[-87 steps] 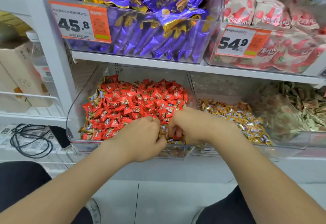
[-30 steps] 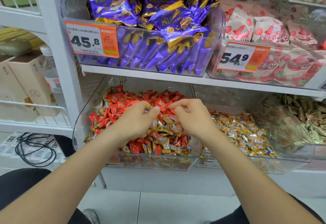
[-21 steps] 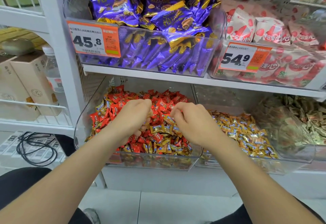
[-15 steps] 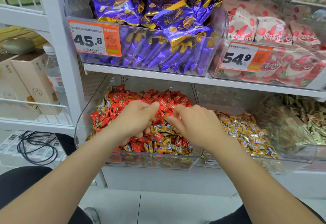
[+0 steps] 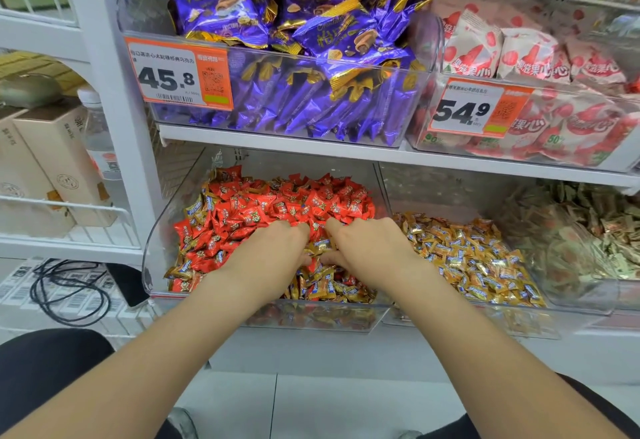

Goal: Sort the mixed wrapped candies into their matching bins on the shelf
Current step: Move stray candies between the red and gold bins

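A white metal shelf [image 5: 346, 154] stands on a pale tiled floor [image 5: 311, 404]. On its lower board, a clear plastic bin [image 5: 156, 241] holds red wrapped candies [image 5: 277, 203], with gold wrapped candies [image 5: 332, 288] mixed in at the front. The left hand [image 5: 273, 251] and right hand [image 5: 367, 248] lie close together in this pile. Their finger ends sink among the wrappers; perhaps they pinch something, but I cannot tell.

An orange-and-white price tag [image 5: 178, 73] on the front of the bin of purple packets [image 5: 311, 106] reads 45.8. A second tag [image 5: 479, 106] on the neighbouring bin of white-and-red packets [image 5: 588, 148] reads 54.9 (its small print is too fine to read). One packet [image 5: 554, 141] inside shows a green 50%.
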The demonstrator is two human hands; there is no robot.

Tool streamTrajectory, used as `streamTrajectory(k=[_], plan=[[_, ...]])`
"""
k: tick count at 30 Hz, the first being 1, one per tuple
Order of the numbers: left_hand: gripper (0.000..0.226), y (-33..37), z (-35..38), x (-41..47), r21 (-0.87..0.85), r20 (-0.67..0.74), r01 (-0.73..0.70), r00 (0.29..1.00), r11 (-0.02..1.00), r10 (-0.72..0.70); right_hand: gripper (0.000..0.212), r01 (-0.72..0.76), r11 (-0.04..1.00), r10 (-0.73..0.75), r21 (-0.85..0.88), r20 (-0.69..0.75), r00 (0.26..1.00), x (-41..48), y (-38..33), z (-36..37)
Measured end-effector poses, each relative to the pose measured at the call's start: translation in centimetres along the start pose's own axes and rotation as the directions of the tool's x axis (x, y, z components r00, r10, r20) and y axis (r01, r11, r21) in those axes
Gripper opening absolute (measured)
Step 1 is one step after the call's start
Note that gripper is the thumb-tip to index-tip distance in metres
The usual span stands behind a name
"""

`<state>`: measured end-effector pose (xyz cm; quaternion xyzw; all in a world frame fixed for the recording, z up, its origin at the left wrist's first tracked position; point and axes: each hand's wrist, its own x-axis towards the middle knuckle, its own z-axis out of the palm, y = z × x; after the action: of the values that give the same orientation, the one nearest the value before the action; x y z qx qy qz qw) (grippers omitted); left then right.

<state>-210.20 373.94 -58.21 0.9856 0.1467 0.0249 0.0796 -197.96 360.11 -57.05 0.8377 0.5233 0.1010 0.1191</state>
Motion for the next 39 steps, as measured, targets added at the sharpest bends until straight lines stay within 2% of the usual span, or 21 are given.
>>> streamTrajectory(k=[3,6,8,12,15,18,22,24,28,30,33,36,39], plan=[[0.014,0.0,0.2,-0.3,0.009,-0.059,0.025,0.998,1.000,-0.024,0.043,0.006,0.994,-0.007,0.108,0.013,1.000,0.2,0.6,0.5],[0.007,0.5,-0.4,-0.2,-0.029,-0.071,0.047,0.996,0.998,-0.049,0.036,-0.052,0.929,0.043,0.367,0.034,0.999,0.4,1.5,0.5],[0.024,0.7,-1.0,-0.1,-0.081,-0.125,0.079,0.988,0.994,-0.089,0.039,-0.046,0.868,0.050,0.495,0.005,0.999,0.4,2.1,0.2],[0.046,0.6,-1.1,-0.4,-0.360,-0.218,0.031,0.969,0.932,-0.116,0.038,-0.014,0.800,0.060,0.600,-0.056,0.997,-0.6,2.6,-1.1],[0.066,0.5,-0.9,-0.4,-0.387,-0.230,0.020,0.966,0.922,-0.118,0.038,-0.040,0.763,0.125,0.645,-0.087,0.988,-1.5,2.7,-2.2],[0.054,0.4,-0.7,0.0,-0.358,-0.220,0.000,0.972,0.934,-0.084,0.040,-0.065,0.761,0.181,0.645,-0.114,0.977,-2.2,3.3,-2.7],[0.014,0.8,-0.6,0.2,-0.272,-0.153,-0.104,0.986,0.957,0.064,0.046,-0.110,0.716,0.265,0.690,-0.123,0.956,-3.3,4.7,-2.6],[0.017,1.1,-0.8,0.1,-0.173,-0.063,-0.122,0.992,0.977,0.113,0.047,-0.156,0.678,0.326,0.718,-0.103,0.940,-3.7,5.5,-2.3],[0.051,1.6,-0.4,-0.3,-0.010,0.151,-0.092,0.984,0.996,0.093,0.047,-0.290,0.596,0.466,0.749,-0.028,0.884,-4.4,6.4,-1.0],[0.060,1.7,-0.2,-0.4,0.055,0.200,-0.104,0.976,0.993,0.091,0.046,-0.373,0.563,0.557,0.737,-0.005,0.831,-4.8,6.5,-0.4],[0.059,2.0,0.1,-0.3,0.130,0.213,-0.139,0.971,0.982,0.109,0.047,-0.482,0.553,0.637,0.680,0.027,0.770,-5.5,6.8,0.1],[0.058,2.5,0.0,-0.3,0.194,0.211,-0.152,0.971,0.969,0.110,0.051,-0.559,0.505,0.635,0.658,0.156,0.757,-5.8,7.2,0.7],[0.040,2.6,0.3,0.0,0.176,0.174,-0.146,0.978,0.973,0.115,0.040,-0.590,0.340,0.592,0.732,0.322,0.739,-5.8,7.4,0.9]])
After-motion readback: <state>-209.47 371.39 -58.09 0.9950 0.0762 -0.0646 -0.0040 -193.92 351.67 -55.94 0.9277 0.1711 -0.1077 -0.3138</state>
